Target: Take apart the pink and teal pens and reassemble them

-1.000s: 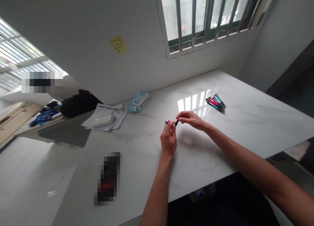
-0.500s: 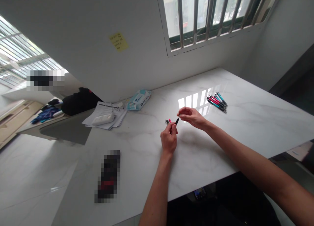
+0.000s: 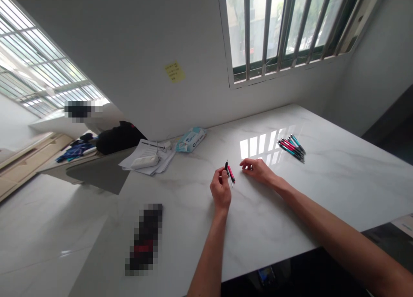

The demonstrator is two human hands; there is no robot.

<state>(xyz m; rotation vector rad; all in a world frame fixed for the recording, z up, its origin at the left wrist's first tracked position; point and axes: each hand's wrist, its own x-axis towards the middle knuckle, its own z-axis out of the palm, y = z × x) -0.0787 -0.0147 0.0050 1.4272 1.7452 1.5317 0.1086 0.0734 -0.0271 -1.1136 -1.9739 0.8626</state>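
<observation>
My left hand [image 3: 220,190] is closed around a black pen part [image 3: 226,165], its thin tip pointing up and away from me. Just right of those fingers a red pen piece [image 3: 231,174] lies on the white marble-patterned table [image 3: 264,232]. Beside it is a thin white stick, perhaps a refill [image 3: 231,183], partly covered by the hand. My right hand [image 3: 256,169] rests low over the table to the right, fingers curled together. A small shiny spot shows at its fingers, too small to name.
Several red, teal and black pens [image 3: 292,147] lie in a bunch at the back right. A wet-wipes pack [image 3: 191,139] and papers [image 3: 151,153] with a white device on top lie along the wall. A blurred-out dark object [image 3: 145,239] is at left. Another person sits far left.
My right hand has drawn away from the pen part and lowered to the table. My left hand has turned the pen part more upright. The view has shifted slightly.
</observation>
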